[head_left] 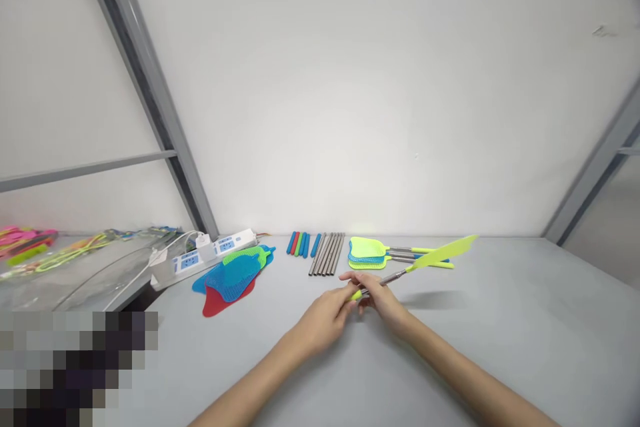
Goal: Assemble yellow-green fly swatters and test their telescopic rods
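Observation:
Both hands are on one yellow-green fly swatter (443, 254), held above the grey table with its flat head pointing right and tilted up. My left hand (325, 317) is closed around the yellow-green grip end, which shows only in part. My right hand (383, 303) wraps the metal rod just beside it; some of its fingers are hidden. Behind my hands lie several metal tubes (327, 255) side by side, with coloured handle grips (299, 244) to their left. A stack of fly swatters (367, 253) with yellow-green and blue heads lies just beyond my right hand.
Loose swatter heads (235, 279) in blue, green and red overlap at the left. A white power strip (210, 257) with plugs and cables lies behind them. Farther left are plastic bags (100, 267) and colourful items. A white wall (375, 93) backs the table (500, 327).

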Motion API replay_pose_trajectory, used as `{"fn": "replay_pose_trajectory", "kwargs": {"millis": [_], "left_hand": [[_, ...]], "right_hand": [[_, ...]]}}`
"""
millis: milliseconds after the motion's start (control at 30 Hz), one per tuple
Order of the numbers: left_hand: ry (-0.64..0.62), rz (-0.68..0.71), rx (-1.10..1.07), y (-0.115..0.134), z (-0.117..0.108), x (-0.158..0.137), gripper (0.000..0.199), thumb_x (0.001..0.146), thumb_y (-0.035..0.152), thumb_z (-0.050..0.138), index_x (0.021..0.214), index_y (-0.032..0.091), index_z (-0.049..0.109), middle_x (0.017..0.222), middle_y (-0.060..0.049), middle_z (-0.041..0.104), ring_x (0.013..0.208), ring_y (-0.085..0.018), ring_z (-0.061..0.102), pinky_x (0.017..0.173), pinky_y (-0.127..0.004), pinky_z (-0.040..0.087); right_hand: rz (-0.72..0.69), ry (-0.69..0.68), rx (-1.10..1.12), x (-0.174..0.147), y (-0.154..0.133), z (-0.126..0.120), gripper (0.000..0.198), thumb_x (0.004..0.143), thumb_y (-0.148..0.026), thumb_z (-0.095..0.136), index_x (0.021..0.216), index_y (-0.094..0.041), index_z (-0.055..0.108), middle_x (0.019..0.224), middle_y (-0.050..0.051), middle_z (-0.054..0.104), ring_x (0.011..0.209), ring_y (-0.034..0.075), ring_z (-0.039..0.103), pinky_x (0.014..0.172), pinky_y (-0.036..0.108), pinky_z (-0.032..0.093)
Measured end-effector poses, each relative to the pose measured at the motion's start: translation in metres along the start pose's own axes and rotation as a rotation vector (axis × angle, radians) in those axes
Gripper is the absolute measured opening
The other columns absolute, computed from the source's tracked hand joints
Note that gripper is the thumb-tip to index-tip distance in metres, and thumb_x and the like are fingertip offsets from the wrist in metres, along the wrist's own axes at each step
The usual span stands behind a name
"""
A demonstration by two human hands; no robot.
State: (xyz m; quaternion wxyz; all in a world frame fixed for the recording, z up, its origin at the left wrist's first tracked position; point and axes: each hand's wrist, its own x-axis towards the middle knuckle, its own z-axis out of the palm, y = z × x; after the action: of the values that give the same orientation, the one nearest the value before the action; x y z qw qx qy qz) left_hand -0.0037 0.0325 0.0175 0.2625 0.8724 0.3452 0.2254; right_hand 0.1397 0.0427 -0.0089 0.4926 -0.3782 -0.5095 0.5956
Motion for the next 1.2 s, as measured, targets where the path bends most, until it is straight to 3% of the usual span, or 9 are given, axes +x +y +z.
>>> {"fn": "replay_pose_trajectory", "kwargs": {"millis": [67,200,367,500,633,900,1000,1067,1200], "left_hand": [[0.034,-0.038,-0.029,0.001,0.007,0.0,0.031,0.086,0.03,0.023,0.1,0.02,0.049,0.086,-0.003,0.058,0.075,-0.015,0.053,0.065,-0.025,0.04],[0.073,-0.042,-0.065,0.005,0.017,-0.006,0.033,0.086,0.03,0.021,0.105,0.02,0.046,0.095,-0.004,0.057,0.08,-0.016,0.053,0.068,-0.027,0.039],[0.045,-0.047,-0.053,0.006,0.012,-0.009,0.033,0.085,0.032,0.023,0.109,0.021,0.043,0.087,-0.003,0.059,0.075,-0.015,0.053,0.066,-0.026,0.038],[0.022,-0.069,0.006,0.005,0.007,-0.01,0.032,0.085,0.037,0.023,0.097,0.021,0.048,0.073,0.0,0.057,0.064,-0.014,0.051,0.058,-0.023,0.036],[0.001,-0.105,0.045,0.0,0.006,-0.011,0.035,0.084,0.043,0.021,0.081,0.02,0.048,0.057,0.004,0.047,0.053,-0.012,0.045,0.052,-0.021,0.032],[-0.018,-0.084,0.098,-0.003,0.008,-0.011,0.038,0.084,0.043,0.018,0.073,0.019,0.045,0.061,0.002,0.048,0.056,-0.013,0.045,0.052,-0.022,0.031],[-0.012,-0.084,0.178,-0.006,0.009,-0.012,0.035,0.084,0.042,0.019,0.074,0.02,0.045,0.063,0.001,0.051,0.058,-0.014,0.047,0.052,-0.023,0.03],[0.001,-0.085,0.237,-0.007,0.008,-0.012,0.033,0.085,0.04,0.021,0.076,0.02,0.046,0.065,0.0,0.053,0.06,-0.015,0.049,0.052,-0.023,0.03],[0.004,-0.105,0.303,-0.009,0.007,-0.013,0.03,0.085,0.038,0.023,0.077,0.02,0.046,0.068,-0.001,0.056,0.062,-0.015,0.051,0.052,-0.024,0.031]], "right_hand": [[-0.003,0.029,0.051,0.002,0.002,0.005,0.034,0.075,-0.042,0.041,0.091,-0.019,0.06,0.074,0.002,0.052,0.063,0.013,0.05,0.052,0.022,0.039],[0.051,0.074,0.153,-0.008,0.008,0.011,0.031,0.075,-0.04,0.041,0.083,-0.018,0.061,0.075,0.002,0.053,0.068,0.013,0.049,0.059,0.023,0.039],[0.082,0.083,0.247,-0.016,0.004,0.006,0.027,0.073,-0.038,0.047,0.082,-0.018,0.062,0.076,0.003,0.052,0.068,0.013,0.048,0.057,0.023,0.038],[0.029,0.12,0.309,-0.013,0.001,-0.003,0.028,0.073,-0.039,0.047,0.075,-0.016,0.063,0.072,0.003,0.052,0.067,0.013,0.047,0.055,0.023,0.037],[-0.033,0.158,0.265,-0.012,-0.003,-0.007,0.031,0.073,-0.042,0.046,0.073,-0.016,0.064,0.07,0.004,0.053,0.062,0.012,0.046,0.051,0.022,0.035],[-0.115,0.115,0.164,-0.012,-0.005,-0.009,0.052,0.074,-0.056,0.031,0.084,-0.017,0.064,0.067,0.005,0.055,0.056,0.014,0.049,0.046,0.024,0.037],[-0.106,0.127,0.084,-0.009,0.001,-0.012,0.051,0.075,-0.055,0.032,0.089,-0.017,0.063,0.063,0.005,0.055,0.054,0.013,0.05,0.043,0.022,0.037],[-0.047,0.138,0.029,-0.006,0.005,-0.015,0.051,0.074,-0.055,0.034,0.082,-0.015,0.063,0.059,0.004,0.056,0.05,0.012,0.049,0.038,0.021,0.035],[0.062,0.08,-0.081,-0.005,0.01,-0.02,0.057,0.073,-0.059,0.032,0.049,-0.013,0.056,0.044,0.004,0.051,0.038,0.01,0.045,0.032,0.02,0.031]]}}
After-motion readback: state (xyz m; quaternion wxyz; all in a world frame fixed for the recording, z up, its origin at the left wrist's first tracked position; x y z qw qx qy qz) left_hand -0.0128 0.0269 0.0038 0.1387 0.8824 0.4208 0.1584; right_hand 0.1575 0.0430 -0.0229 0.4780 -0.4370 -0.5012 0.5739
